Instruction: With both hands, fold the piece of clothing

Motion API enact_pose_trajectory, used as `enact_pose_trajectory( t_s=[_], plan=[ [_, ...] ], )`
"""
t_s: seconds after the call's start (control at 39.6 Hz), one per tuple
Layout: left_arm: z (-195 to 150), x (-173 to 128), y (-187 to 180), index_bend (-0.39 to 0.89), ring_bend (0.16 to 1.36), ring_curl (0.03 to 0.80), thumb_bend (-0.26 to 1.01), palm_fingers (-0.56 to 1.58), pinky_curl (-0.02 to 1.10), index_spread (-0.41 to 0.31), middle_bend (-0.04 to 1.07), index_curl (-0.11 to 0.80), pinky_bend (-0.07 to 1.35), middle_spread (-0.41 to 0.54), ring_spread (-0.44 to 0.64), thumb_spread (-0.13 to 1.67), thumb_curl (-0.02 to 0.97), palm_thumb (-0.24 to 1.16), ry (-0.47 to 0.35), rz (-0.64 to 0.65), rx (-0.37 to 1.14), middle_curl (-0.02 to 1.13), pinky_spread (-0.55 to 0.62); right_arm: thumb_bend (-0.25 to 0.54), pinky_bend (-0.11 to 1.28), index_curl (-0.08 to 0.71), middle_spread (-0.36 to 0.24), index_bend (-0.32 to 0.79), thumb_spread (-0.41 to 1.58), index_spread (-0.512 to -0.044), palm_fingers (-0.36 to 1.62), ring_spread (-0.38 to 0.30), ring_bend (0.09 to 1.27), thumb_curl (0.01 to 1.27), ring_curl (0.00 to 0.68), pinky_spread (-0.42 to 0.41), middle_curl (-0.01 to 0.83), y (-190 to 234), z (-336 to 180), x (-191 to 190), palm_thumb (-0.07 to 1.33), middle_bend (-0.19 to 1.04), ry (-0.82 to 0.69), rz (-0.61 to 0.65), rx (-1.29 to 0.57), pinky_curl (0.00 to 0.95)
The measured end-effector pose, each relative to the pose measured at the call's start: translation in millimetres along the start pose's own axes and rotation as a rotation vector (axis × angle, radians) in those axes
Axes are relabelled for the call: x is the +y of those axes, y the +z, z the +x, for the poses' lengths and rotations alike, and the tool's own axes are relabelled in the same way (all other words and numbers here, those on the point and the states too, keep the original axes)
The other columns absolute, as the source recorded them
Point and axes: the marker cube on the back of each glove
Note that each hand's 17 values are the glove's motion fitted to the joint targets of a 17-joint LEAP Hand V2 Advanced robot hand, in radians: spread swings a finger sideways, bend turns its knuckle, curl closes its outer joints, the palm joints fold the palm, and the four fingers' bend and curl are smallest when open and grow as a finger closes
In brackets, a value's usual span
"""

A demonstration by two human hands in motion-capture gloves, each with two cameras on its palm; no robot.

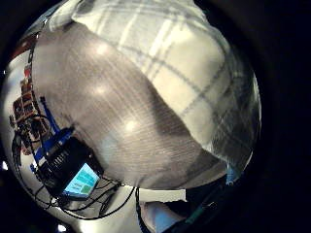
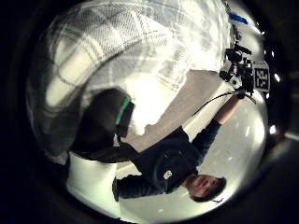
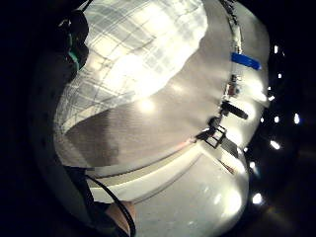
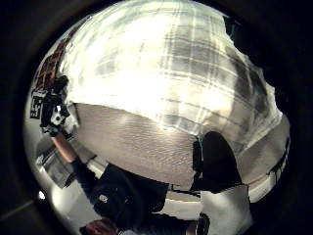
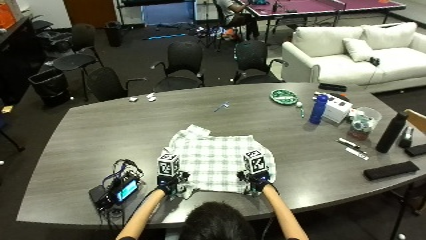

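A white and green checked piece of clothing (image 5: 216,159) lies spread on the grey table (image 5: 86,135) in front of the person. My left hand (image 5: 170,186) is at its near left corner and my right hand (image 5: 257,183) at its near right corner. In the left thumb side palm view a black gloved finger (image 2: 103,125) curls under the cloth (image 2: 117,46), pinching its edge. In the right thumb side palm view a gloved finger (image 4: 218,161) likewise pinches the cloth (image 4: 171,63). The near edge hangs raised a little above the table (image 3: 163,123), casting a shadow.
A black device with a lit screen and cables (image 5: 117,190) sits on the table left of my left hand. To the right stand a blue bottle (image 5: 319,109), a white box (image 5: 338,109), a green plate (image 5: 284,96), a black bottle (image 5: 389,132) and a black case (image 5: 389,171). Chairs line the far side.
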Motion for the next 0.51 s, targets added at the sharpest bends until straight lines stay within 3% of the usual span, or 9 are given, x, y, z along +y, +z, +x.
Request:
enact_pose_trajectory(
  t_s=[0.08, 0.15, 0.2, 0.23, 0.25, 0.28, 0.33, 0.43, 0.51],
  plan=[
    [4, 3, -1, 0.28, 0.46, 0.219, 0.02, 0.41, 0.27, -0.094, 0.34, 0.348, 0.21, 0.087, 0.27, 1.09, 0.316, 0.45, 0.013, 0.037, 0.001, 0.33, 0.23, 0.095, 0.59, 0.205, -0.133, 0.11, 1.05, -0.266, 0.78, -0.176, 0.52, 0.39, 0.369, -0.134, 0.37, 1, 2, -3, 0.76, 0.2, 0.031, 0.001, -0.047, 0.362],
    [7, 7, -3, 0.29, 0.45, 0.228, 0.04, 0.58, 0.27, -0.118, 0.39, 0.364, 0.2, 0.019, 0.17, 1.12, 0.331, 0.51, 0.034, 0.08, -0.043, 0.36, 0.15, 0.077, 0.57, 0.218, -0.148, 0.13, 1.04, -0.278, 0.83, -0.193, 0.5, 0.4, 0.366, -0.156, 0.376, -4, 8, -17, 0.78, 0.19, 0.027, 0.186, -0.018, 0.356],
    [9, 13, -2, 0.28, 0.47, 0.243, 0.07, 0.81, 0.29, -0.141, 0.42, 0.371, 0.25, -0.031, 0.06, 1.15, 0.346, 0.58, 0.036, 0.055, -0.067, 0.37, 0.05, 0.097, 0.55, 0.243, -0.167, 0.19, 1.01, -0.281, 0.99, -0.217, 0.5, 0.42, 0.361, -0.208, 0.379, -5, 11, -20, 0.84, 0.2, 0.024, 0.262, 0.02, 0.346],
    [12, 16, -1, 0.25, 0.44, 0.229, 0.06, 0.73, 0.28, -0.141, 0.4, 0.365, 0.23, -0.036, 0.07, 1.15, 0.343, 0.56, 0.045, 0.04, -0.073, 0.37, 0.05, 0.083, 0.54, 0.243, -0.169, 0.17, 1.01, -0.287, 0.96, -0.219, 0.48, 0.42, 0.355, -0.206, 0.377, -3, 11, -18, 0.83, 0.19, 0.026, 0.257, 0.034, 0.339],
    [14, 18, 0, 0.28, 0.48, 0.263, 0.08, 0.89, 0.31, -0.16, 0.41, 0.383, 0.26, -0.066, 0.0, 1.16, 0.354, 0.61, 0.063, 0.034, -0.075, 0.39, -0.01, 0.094, 0.56, 0.266, -0.179, 0.2, 0.94, -0.282, 1.07, -0.231, 0.5, 0.45, 0.37, -0.243, 0.383, 0, 10, -16, 0.88, 0.19, 0.027, 0.236, 0.048, 0.35],
    [18, 19, -1, 0.25, 0.45, 0.249, 0.08, 0.85, 0.3, -0.162, 0.41, 0.375, 0.24, -0.077, -0.01, 1.17, 0.354, 0.61, 0.09, 0.041, -0.079, 0.39, -0.01, 0.086, 0.54, 0.263, -0.181, 0.17, 0.96, -0.284, 1.04, -0.233, 0.48, 0.44, 0.361, -0.243, 0.381, 2, 9, -13, 0.88, 0.18, 0.028, 0.216, 0.064, 0.342],
    [24, 22, -3, 0.23, 0.48, 0.28, 0.09, 1.01, 0.33, -0.182, 0.42, 0.383, 0.27, -0.119, -0.09, 1.17, 0.368, 0.65, 0.142, 0.079, -0.098, 0.41, -0.09, 0.079, 0.52, 0.3, -0.191, 0.23, 0.82, -0.275, 1.2, -0.249, 0.49, 0.48, 0.38, -0.287, 0.394, 5, 7, -9, 0.93, 0.19, 0.037, 0.209, 0.108, 0.347],
    [27, 40, -7, 0.2, 0.47, 0.307, 0.09, 1.06, 0.35, -0.2, 0.4, 0.396, 0.27, -0.174, -0.17, 1.18, 0.378, 0.68, 0.141, 0.088, -0.172, 0.43, -0.15, 0.054, 0.52, 0.332, -0.209, 0.22, 0.71, -0.273, 1.23, -0.264, 0.51, 0.52, 0.404, -0.322, 0.41, 2, 7, -4, 0.96, 0.2, 0.031, 0.313, 0.193, 0.355],
    [36, 61, -18, 0.2, 0.47, 0.33, 0.08, 1.1, 0.36, -0.218, 0.42, 0.412, 0.23, -0.203, -0.21, 1.18, 0.39, 0.7, 0.217, 0.164, -0.174, 0.45, -0.18, 0.03, 0.52, 0.348, -0.229, 0.2, 0.65, -0.273, 1.26, -0.274, 0.51, 0.54, 0.412, -0.342, 0.428, 11, 7, 12, 0.97, 0.22, 0.002, 0.25, 0.173, 0.358]
  ],
)
